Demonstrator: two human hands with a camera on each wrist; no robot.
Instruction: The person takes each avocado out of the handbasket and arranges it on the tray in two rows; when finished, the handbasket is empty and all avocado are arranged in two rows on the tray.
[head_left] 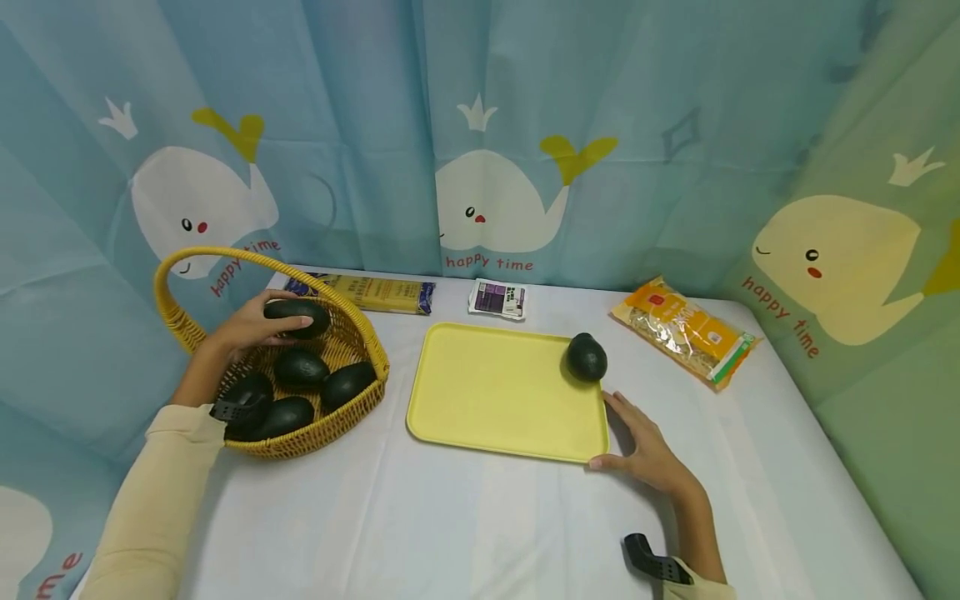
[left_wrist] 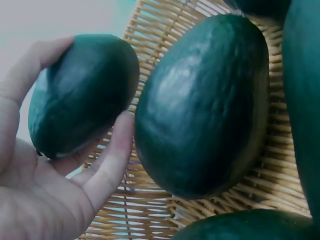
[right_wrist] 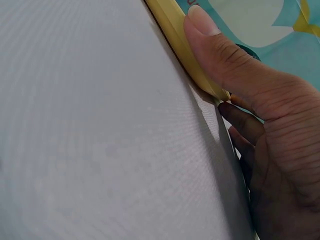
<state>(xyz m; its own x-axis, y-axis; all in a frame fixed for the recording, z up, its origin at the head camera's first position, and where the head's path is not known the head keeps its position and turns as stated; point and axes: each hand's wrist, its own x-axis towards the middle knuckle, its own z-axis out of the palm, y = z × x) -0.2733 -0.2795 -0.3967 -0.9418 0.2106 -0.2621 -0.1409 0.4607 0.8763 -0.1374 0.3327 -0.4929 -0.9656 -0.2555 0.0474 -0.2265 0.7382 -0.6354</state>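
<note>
My left hand (head_left: 251, 323) grips a dark green avocado (head_left: 309, 318) between thumb and fingers, over the back of the yellow wicker basket (head_left: 330, 427). In the left wrist view, the held avocado (left_wrist: 85, 92) is beside another large avocado (left_wrist: 200, 107) lying in the basket. Several more avocados sit there, partly covered by my wrist. At the near right corner of a yellow tray (head_left: 495, 392), my right hand (head_left: 647, 450) holds the rim with its thumb on the front edge and fingers at the right side. A single avocado (head_left: 586, 358) rests on the tray's right end.
Behind the basket lies a long yellow-and-blue packet (head_left: 375, 293). A small white-and-purple packet (head_left: 498, 299) is behind the tray. An orange bag (head_left: 686, 332) lies at the back right. The basket's tall handle (head_left: 225, 252) arches near my left hand. Curtains (head_left: 360, 167) surround the white table.
</note>
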